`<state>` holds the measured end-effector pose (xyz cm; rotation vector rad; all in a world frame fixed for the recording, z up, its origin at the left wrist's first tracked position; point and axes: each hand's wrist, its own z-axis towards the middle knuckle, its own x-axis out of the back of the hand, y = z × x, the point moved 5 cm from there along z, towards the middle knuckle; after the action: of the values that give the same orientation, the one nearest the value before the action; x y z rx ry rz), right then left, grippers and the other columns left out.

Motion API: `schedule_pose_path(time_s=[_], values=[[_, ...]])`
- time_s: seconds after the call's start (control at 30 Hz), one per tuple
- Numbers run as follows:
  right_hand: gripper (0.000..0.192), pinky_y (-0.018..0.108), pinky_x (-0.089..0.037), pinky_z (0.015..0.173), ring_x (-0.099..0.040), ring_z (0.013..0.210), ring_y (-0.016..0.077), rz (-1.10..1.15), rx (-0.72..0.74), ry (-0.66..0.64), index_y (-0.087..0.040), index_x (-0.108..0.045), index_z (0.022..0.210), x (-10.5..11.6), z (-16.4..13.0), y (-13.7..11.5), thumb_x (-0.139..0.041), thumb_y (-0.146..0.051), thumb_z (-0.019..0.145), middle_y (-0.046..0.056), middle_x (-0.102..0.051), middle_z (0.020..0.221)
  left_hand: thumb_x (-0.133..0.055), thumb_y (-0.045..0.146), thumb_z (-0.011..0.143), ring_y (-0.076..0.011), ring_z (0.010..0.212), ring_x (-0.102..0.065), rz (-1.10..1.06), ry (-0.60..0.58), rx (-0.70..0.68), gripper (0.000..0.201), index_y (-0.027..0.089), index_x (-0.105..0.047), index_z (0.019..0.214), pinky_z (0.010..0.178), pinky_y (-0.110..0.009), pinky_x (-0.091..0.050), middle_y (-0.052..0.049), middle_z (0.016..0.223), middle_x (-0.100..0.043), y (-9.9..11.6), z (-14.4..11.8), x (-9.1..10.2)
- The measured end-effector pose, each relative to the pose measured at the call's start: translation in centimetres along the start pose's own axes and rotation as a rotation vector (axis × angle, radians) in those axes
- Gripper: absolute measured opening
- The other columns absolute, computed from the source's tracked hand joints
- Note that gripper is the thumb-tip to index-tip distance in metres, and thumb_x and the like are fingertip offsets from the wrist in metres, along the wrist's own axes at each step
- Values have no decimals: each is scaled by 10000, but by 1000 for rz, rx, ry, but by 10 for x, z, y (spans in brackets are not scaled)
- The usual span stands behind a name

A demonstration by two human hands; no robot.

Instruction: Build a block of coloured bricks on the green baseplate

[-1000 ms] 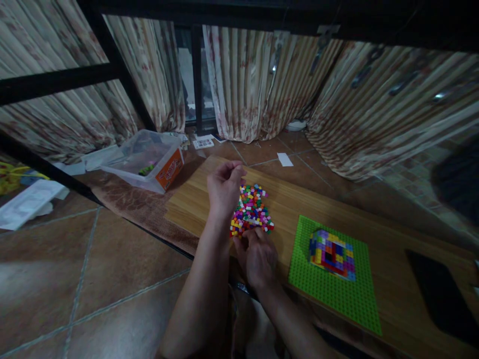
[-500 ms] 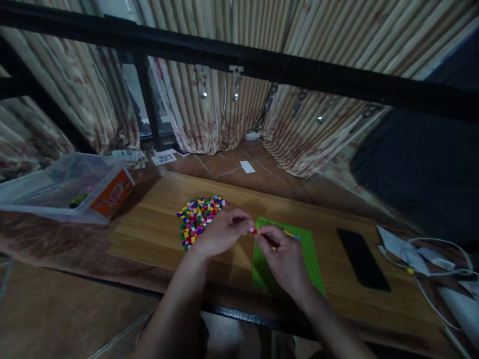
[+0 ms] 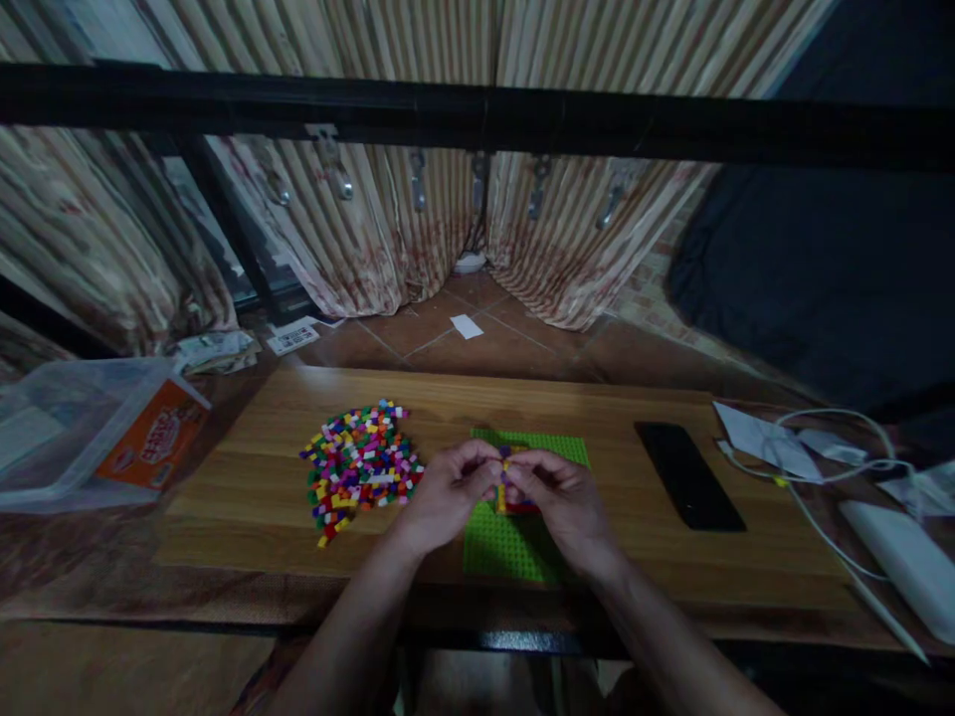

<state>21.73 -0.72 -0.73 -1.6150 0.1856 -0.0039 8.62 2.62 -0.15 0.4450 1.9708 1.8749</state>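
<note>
My left hand [image 3: 446,494] and my right hand [image 3: 565,504] meet over the green studded baseplate [image 3: 514,553], thumbs and forefingers pinched together. Between their fingertips are tiny building bricks [image 3: 505,459], purple and yellow as far as they show; fingers cover most of them. Just below, a yellow and red row of bricks [image 3: 500,500] shows on the baseplate, partly hidden by my right hand. To the left of my left hand lies a loose pile of small multicoloured bricks [image 3: 362,462] on the wooden table [image 3: 246,497].
A black phone-like slab [image 3: 687,475] lies right of the baseplate. White cables [image 3: 843,418], papers and a white box-like device [image 3: 899,562] crowd the right end. A clear plastic bin [image 3: 67,438] with an orange label stands left. A dark rail [image 3: 477,114] crosses in front of curtains.
The view has turned and levelled. My right hand has come closer to my left, and both now pinch together over the baseplate. The red piece seen between the fingertips earlier no longer shows there.
</note>
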Motion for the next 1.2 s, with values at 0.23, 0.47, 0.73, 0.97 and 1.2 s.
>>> schedule_pose_path(time_s=[0.23,0.47,0.73,0.97,1.2], values=[[242,255,-492,544,-550,523,109,-7,8,-39,-190,-711,762,12,2,-7,-724,-429,730,-18,-615,571,-598,365,835,-97,602,-487,-18,19,0,238,132,-615,789,594,-217,-403,15,641,-538,1,-1,-8],[208,295,-484,623,-621,646,168,-435,137,191,-196,-723,803,67,17,-17,-664,-391,763,25,-708,725,-603,316,787,-96,575,-501,65,197,71,182,136,-631,783,568,-209,-404,23,638,-554,-7,5,14],[218,317,-456,773,-644,828,198,-949,288,14,-208,-716,878,49,18,-10,-504,-255,896,54,-708,892,-582,314,796,-132,647,-575,209,257,74,175,154,-654,800,621,-228,-446,8,675,-604,-19,7,17],[185,311,-454,763,-620,816,194,-1029,358,-36,-214,-709,855,39,21,-10,-531,-243,901,50,-681,864,-560,324,824,-132,648,-571,244,214,38,189,158,-647,795,634,-235,-449,5,677,-603,-20,7,15],[132,321,-461,764,-640,801,196,-998,307,-13,-226,-698,809,39,28,-6,-580,-252,862,29,-701,833,-555,322,824,-134,649,-563,253,218,46,186,162,-644,792,624,-233,-440,7,678,-592,-19,6,17]])
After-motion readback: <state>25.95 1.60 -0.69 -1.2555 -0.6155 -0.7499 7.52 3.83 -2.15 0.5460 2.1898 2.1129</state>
